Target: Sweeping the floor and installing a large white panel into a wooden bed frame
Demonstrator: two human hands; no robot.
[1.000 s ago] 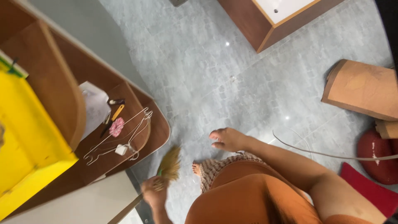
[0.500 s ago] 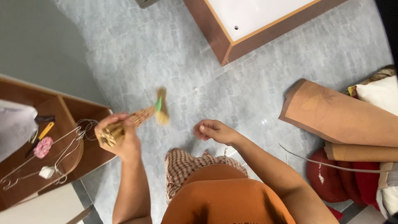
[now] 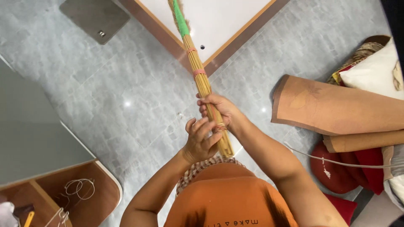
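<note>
A stick broom (image 3: 198,69), a bundle of thin tan sticks bound with pink bands and a green wrap, points away from me over the grey stone floor (image 3: 126,92). My right hand (image 3: 219,110) grips the bundle near its lower end. Just below it, my left hand (image 3: 201,141) presses against the sticks with fingers spread around the butt of the handle. The brush end runs out of the top of the view.
A white panel with a brown wooden frame (image 3: 235,40) lies ahead. Rolled brown mats (image 3: 336,109), red cushions (image 3: 336,170) and a white pillow (image 3: 372,71) sit at the right. A wooden shelf unit (image 3: 80,197) with wire hangers stands at the lower left.
The broom passed from my left hand alone, low at the left, to both hands in front of me, and now points up and away. The view swung right, off the shelf.
</note>
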